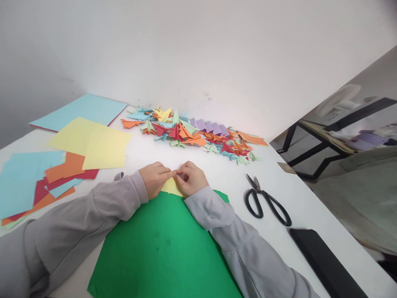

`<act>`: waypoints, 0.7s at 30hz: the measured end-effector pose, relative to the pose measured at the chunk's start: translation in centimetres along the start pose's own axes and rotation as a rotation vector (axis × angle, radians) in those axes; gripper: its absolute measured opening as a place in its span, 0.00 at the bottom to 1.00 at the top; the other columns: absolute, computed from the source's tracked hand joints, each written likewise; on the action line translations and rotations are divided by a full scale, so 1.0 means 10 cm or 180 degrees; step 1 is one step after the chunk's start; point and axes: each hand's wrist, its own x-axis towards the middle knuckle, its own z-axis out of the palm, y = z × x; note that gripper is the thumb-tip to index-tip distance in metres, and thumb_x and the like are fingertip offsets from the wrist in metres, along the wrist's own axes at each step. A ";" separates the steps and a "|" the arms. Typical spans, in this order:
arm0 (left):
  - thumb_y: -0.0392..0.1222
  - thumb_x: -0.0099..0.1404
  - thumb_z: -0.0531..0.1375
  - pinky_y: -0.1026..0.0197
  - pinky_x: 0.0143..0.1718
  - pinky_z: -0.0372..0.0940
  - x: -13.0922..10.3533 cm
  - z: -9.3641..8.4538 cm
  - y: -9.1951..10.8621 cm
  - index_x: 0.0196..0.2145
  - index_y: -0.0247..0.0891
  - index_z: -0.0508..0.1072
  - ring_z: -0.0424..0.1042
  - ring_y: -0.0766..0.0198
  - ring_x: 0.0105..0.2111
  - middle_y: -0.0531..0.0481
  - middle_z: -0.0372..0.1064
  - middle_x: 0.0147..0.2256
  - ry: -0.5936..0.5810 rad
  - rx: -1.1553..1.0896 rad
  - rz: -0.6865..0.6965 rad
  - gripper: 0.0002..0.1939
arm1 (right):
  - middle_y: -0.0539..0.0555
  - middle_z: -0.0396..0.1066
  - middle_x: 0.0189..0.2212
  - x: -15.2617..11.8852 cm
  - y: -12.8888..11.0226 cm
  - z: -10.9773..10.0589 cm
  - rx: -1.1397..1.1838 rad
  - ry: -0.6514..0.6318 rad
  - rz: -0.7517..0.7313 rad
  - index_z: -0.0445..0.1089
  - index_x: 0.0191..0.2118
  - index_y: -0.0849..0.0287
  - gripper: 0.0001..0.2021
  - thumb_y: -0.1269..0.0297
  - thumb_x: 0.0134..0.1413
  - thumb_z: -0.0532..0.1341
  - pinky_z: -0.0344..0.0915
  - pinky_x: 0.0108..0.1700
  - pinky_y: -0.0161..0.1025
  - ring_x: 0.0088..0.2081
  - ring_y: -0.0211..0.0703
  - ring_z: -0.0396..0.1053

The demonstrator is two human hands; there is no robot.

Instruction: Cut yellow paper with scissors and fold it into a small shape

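A small piece of yellow paper (171, 187) lies at the far edge of a large green sheet (159, 246), partly covered by my hands. My left hand (156, 180) has its fingers pressed together on the paper's left side. From the right, my right hand (191, 179) pinches the same paper, thumb and forefinger close together. The fingertips of both hands meet at the paper's top, and its upper edge is hidden beneath them.
Many folded paper pieces (175, 131) are heaped along the wall. Black-handled scissors (258, 191) and a long black object (326, 262) lie at the right. Yellow sheets (103, 143), blue sheets (17, 181) and orange and red scraps (69, 165) are at the left.
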 end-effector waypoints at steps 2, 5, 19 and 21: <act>0.30 0.57 0.47 0.55 0.40 0.64 0.00 0.00 0.00 0.39 0.27 0.69 0.66 0.59 0.35 0.38 0.69 0.38 -0.0022 0.0038 -0.0006 0.15 | 0.52 0.63 0.25 0.00 0.00 0.00 0.0021 0.0004 0.0000 0.73 0.29 0.61 0.07 0.67 0.43 0.58 0.61 0.27 0.34 0.24 0.36 0.61; 0.31 0.57 0.47 0.54 0.39 0.64 -0.01 0.01 -0.01 0.36 0.29 0.71 0.66 0.58 0.36 0.37 0.69 0.38 -0.0024 0.0001 -0.0016 0.14 | 0.52 0.63 0.25 0.00 0.00 0.00 0.0022 -0.0017 -0.0005 0.73 0.29 0.61 0.07 0.67 0.43 0.58 0.61 0.27 0.34 0.24 0.36 0.61; 0.29 0.56 0.50 0.58 0.38 0.64 -0.01 0.00 -0.01 0.34 0.29 0.71 0.67 0.61 0.33 0.39 0.71 0.37 0.0083 0.0106 0.0072 0.12 | 0.51 0.62 0.24 -0.01 0.00 0.00 0.0039 0.0039 -0.0050 0.70 0.26 0.61 0.05 0.68 0.42 0.58 0.61 0.28 0.34 0.24 0.36 0.61; 0.30 0.56 0.50 0.59 0.37 0.64 -0.01 0.01 -0.01 0.31 0.29 0.72 0.67 0.61 0.33 0.40 0.71 0.36 0.0126 0.0111 0.0072 0.11 | 0.51 0.62 0.24 -0.01 0.00 0.00 0.0096 0.0048 -0.0055 0.70 0.25 0.61 0.05 0.68 0.43 0.58 0.60 0.28 0.34 0.24 0.36 0.60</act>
